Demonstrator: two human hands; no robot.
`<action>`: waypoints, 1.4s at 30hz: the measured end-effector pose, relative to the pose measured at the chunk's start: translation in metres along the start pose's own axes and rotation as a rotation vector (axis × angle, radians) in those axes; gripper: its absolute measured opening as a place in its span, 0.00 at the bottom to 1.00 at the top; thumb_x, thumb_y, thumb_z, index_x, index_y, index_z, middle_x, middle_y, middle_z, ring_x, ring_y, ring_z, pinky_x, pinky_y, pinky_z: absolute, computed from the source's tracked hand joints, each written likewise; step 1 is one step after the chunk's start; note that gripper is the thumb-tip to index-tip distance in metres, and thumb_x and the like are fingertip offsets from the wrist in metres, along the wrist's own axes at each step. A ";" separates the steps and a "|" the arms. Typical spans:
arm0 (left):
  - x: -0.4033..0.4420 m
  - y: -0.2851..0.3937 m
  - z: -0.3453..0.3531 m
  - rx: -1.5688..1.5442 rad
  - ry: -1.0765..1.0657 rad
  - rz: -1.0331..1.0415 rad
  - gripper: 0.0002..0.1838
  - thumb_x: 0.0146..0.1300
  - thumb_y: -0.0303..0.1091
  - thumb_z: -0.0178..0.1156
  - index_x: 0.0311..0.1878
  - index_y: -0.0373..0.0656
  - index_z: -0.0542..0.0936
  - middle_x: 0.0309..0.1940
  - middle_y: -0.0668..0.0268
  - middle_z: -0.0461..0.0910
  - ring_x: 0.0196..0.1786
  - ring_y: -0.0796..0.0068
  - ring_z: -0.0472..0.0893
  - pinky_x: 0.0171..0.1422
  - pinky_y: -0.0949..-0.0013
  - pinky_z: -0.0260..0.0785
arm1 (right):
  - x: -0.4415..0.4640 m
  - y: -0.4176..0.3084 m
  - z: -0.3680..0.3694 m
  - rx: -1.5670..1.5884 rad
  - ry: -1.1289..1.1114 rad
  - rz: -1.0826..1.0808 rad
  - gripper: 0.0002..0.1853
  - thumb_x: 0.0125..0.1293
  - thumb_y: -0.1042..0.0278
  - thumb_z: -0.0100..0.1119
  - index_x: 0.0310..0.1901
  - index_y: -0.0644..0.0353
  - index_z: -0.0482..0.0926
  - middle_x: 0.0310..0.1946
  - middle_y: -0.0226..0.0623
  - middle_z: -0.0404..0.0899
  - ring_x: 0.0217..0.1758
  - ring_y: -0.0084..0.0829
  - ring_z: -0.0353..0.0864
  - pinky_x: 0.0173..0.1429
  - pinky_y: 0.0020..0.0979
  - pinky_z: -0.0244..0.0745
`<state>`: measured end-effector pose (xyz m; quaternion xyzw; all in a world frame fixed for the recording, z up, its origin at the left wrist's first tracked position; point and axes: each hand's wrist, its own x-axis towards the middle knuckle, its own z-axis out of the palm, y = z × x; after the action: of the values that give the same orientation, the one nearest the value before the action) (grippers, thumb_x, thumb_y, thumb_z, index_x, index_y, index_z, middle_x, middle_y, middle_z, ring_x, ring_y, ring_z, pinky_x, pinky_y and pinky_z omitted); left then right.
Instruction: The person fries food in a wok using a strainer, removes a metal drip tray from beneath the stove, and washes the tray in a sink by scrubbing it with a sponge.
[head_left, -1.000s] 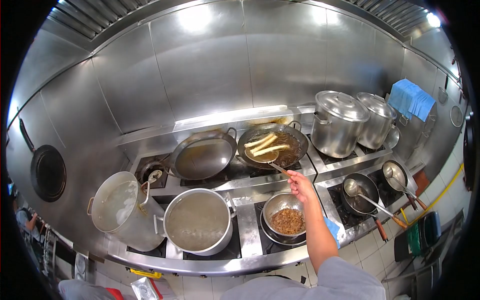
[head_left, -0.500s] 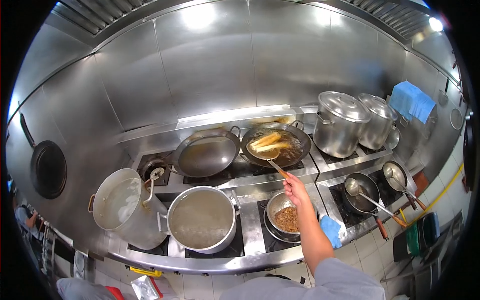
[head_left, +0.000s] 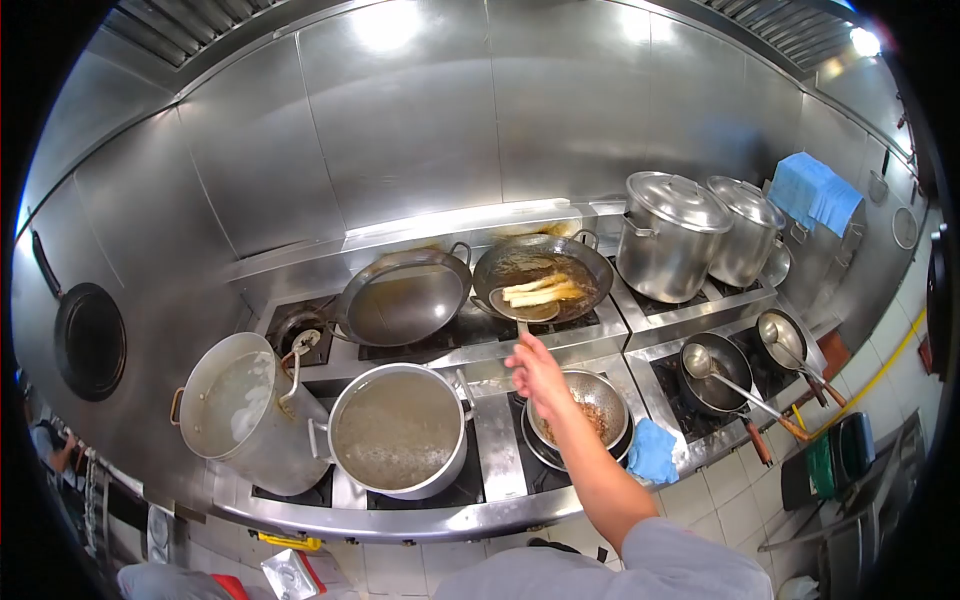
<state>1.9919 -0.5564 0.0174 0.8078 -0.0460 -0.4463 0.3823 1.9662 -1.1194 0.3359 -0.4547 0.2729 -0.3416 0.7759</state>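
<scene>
Right hand (head_left: pixel 538 378) half-curled, apparently round skimmer handle (head_left: pixel 523 328); golden sticks (head_left: pixel 545 291) beyond; left hand unseen.

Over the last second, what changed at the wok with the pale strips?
The right hand swung left, still holding the skimmer, whose handle now points more toward the camera. The pale strips shifted right and nearer the front of the wok, bunching closer. The wok and lidded pots stayed put.

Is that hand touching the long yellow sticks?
Apart: the head view shows a gap between the right hand and the yellow sticks, with the strainer partly in between.
</scene>
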 end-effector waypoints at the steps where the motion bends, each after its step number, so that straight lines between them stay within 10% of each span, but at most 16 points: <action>1: -0.001 0.000 -0.001 0.000 -0.002 -0.001 0.20 0.63 0.45 0.55 0.50 0.39 0.77 0.38 0.58 0.82 0.40 0.64 0.81 0.41 0.61 0.74 | 0.004 0.001 0.010 0.002 0.000 -0.001 0.34 0.70 0.62 0.53 0.72 0.55 0.50 0.35 0.33 0.75 0.20 0.18 0.66 0.17 0.19 0.55; 13: 0.001 -0.004 -0.006 0.003 -0.010 -0.004 0.19 0.63 0.45 0.56 0.49 0.40 0.77 0.38 0.60 0.82 0.40 0.65 0.80 0.41 0.61 0.73 | 0.014 0.016 0.028 -0.170 0.017 -0.176 0.48 0.68 0.56 0.59 0.74 0.57 0.32 0.46 0.42 0.79 0.25 0.23 0.76 0.23 0.23 0.69; 21: 0.007 -0.001 -0.001 0.015 -0.057 -0.021 0.19 0.63 0.45 0.57 0.49 0.40 0.77 0.38 0.60 0.82 0.40 0.65 0.80 0.41 0.61 0.73 | -0.067 0.063 -0.059 -0.281 -0.236 0.143 0.27 0.69 0.60 0.57 0.66 0.61 0.65 0.38 0.33 0.81 0.25 0.16 0.73 0.24 0.18 0.66; 30: 0.042 0.024 0.010 0.134 -0.217 -0.009 0.19 0.63 0.45 0.57 0.49 0.41 0.77 0.38 0.61 0.82 0.40 0.66 0.80 0.41 0.61 0.73 | -0.152 0.048 -0.126 -0.407 -0.321 0.400 0.14 0.69 0.59 0.57 0.52 0.56 0.78 0.26 0.23 0.74 0.24 0.12 0.65 0.25 0.16 0.56; 42: 0.143 0.121 0.115 0.703 -0.820 0.130 0.18 0.62 0.45 0.58 0.48 0.41 0.77 0.38 0.63 0.82 0.40 0.67 0.80 0.41 0.61 0.73 | -0.467 0.098 -0.258 -0.038 0.663 0.231 0.12 0.71 0.62 0.52 0.49 0.59 0.78 0.24 0.22 0.72 0.21 0.12 0.63 0.23 0.17 0.56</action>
<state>2.0224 -0.7667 -0.0364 0.6420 -0.3878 -0.6580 0.0665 1.5162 -0.8554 0.1885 -0.2995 0.5659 -0.3755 0.6701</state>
